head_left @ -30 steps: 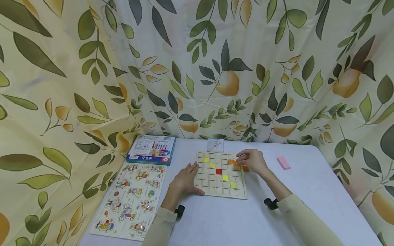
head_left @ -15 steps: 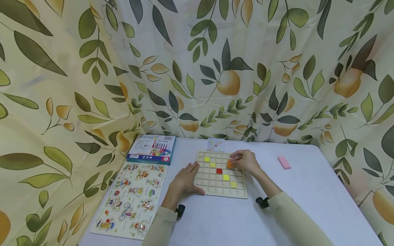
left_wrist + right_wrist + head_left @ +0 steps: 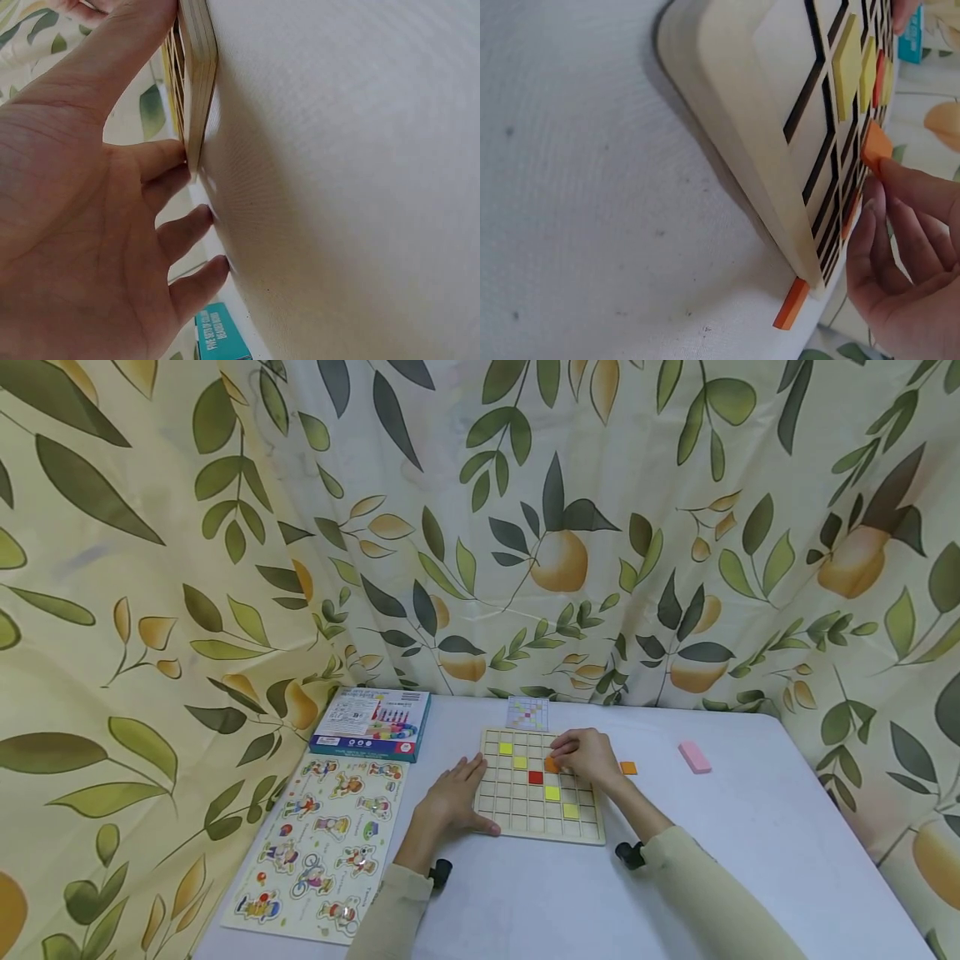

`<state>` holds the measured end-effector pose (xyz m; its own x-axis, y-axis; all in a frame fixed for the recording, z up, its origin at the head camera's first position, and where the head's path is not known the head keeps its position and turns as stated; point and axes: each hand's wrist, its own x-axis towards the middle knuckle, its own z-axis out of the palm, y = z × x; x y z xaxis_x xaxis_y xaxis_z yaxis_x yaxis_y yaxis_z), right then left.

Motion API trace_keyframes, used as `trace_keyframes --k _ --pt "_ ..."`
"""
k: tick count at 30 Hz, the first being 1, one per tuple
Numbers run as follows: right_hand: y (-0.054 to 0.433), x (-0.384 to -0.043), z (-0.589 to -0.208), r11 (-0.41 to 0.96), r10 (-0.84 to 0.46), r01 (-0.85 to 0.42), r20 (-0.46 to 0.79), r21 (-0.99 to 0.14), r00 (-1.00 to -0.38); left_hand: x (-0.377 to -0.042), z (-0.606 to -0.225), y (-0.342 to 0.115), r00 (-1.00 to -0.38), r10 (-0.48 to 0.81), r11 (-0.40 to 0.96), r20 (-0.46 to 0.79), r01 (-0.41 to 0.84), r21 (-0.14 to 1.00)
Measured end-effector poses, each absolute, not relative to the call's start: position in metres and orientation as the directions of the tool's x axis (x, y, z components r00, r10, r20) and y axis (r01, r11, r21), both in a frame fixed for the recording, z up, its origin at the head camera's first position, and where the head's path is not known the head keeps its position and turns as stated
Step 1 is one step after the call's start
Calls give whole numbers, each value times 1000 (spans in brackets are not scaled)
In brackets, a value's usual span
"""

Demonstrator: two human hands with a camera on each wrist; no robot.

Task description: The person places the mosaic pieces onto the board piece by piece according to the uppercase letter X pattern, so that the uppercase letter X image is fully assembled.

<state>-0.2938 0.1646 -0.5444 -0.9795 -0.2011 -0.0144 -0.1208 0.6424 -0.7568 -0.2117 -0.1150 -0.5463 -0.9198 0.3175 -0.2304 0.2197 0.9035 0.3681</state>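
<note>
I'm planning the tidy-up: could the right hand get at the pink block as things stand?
Probably yes: the pink block lies uncovered, with only a flat loose tile roughly between. The right hand pinches an orange tile at the board, though, so it would likely need to release that first.

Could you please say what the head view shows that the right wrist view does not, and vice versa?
Only the head view shows the pink block, printed card and character puzzle board. Only the right wrist view shows an orange tile on the grid board near the right hand. Both show the grid board, the red tile and the right hand pinching a second orange tile.
</note>
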Motion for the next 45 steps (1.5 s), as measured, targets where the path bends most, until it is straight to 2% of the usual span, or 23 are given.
trace_keyframes --k 15,20,30,35,40,45 --pt "168 -294 -546 657 -257 -214 52 -723 -965 -212 -545 -115 -919 318 906 -234 222 360" --pt "188 -290 -542 685 -198 -221 115 -694 -973 -211 -544 -114 -917 323 902 -235 224 369" --pt "239 -281 -536 786 -66 -120 110 -607 -992 -210 -542 -114 -915 318 905 -248 215 366" --pt "257 -276 -537 817 -16 -53 69 -574 -998 -211 -542 -114 -914 318 906 -253 214 366" --pt "268 -274 -540 821 -29 -30 11 -570 -1000 -212 -542 -113 -915 313 909 -254 211 360" --pt "274 -275 -545 825 -53 -48 7 -564 -999 -214 -548 -114 -918 310 912 -248 213 351"
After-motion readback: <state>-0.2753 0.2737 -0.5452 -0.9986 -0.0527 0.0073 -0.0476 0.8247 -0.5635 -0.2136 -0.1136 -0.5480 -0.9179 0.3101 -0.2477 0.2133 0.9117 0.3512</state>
